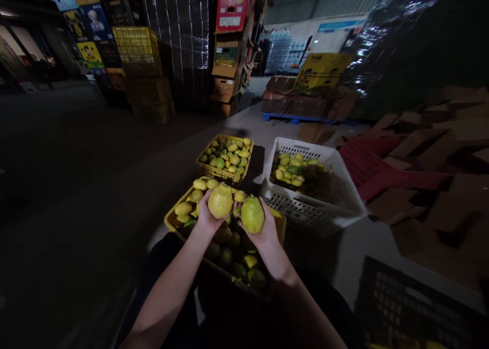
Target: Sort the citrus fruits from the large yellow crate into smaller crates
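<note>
In my left hand [205, 217] rests a large yellow lemon [220, 201], fingers wrapped round its side and underneath. My right hand [269, 227] grips a greener lemon [252, 215] with bumpy skin. Both fruits are held side by side above a yellow plastic crate [168, 222] filled with yellow and green lemons. Beyond it stands a second yellow crate [224, 175], full of smaller-looking lemons. To the right, a white plastic crate [346, 186] holds more lemons, piled toward its left side. My forearms hide part of the near crate, and its front lies in shadow.
A dark crate [405, 298] sits at the lower right. Flattened cardboard [428, 201] and a red crate [367, 160] are heaped on the right. Stacked boxes [229, 58], yellow crates [137, 46] and a blue pallet [294, 118] stand farther back on the concrete floor.
</note>
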A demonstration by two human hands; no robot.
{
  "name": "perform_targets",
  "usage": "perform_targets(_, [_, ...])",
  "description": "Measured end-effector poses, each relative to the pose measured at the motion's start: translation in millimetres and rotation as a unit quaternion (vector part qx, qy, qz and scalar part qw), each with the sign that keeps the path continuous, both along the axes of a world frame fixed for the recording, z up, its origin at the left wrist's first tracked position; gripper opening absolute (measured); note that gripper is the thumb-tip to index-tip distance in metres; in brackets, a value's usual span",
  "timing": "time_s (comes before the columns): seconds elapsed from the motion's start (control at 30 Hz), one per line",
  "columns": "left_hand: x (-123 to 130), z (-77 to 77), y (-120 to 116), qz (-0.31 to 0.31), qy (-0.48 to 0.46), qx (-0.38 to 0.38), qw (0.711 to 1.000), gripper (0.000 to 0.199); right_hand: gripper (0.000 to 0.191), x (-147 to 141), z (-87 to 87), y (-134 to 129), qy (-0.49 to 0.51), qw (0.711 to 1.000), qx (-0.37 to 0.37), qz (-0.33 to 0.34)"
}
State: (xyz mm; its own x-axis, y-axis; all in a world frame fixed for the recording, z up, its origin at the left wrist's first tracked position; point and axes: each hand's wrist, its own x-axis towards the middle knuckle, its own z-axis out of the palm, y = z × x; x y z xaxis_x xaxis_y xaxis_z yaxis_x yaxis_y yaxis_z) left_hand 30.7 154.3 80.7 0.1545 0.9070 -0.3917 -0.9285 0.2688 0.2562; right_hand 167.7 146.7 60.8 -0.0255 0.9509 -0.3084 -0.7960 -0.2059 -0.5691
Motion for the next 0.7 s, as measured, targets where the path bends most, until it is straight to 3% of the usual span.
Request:
perform_targets(0.3, [0.1,-2.6,0.9,-0.007,0.015,-0.014,1.000,0.044,0.025,3.6,3.6,-0.2,0.006,0.998,0.015,0.057])
perform_targets(0.43, [0.6,-5.4,3.7,-0.036,0.020,-0.018,0.999,0.045,0.019,3.5,3.8,1.9,0.033,0.998,-0.039,0.033])
perform_targets(0.7, [2.4,-6.7,6.2,0.023,0.009,-0.013,1.000,0.044,0.020,-2.0,-9.4,14.4,0.049,0.997,-0.059,0.009])
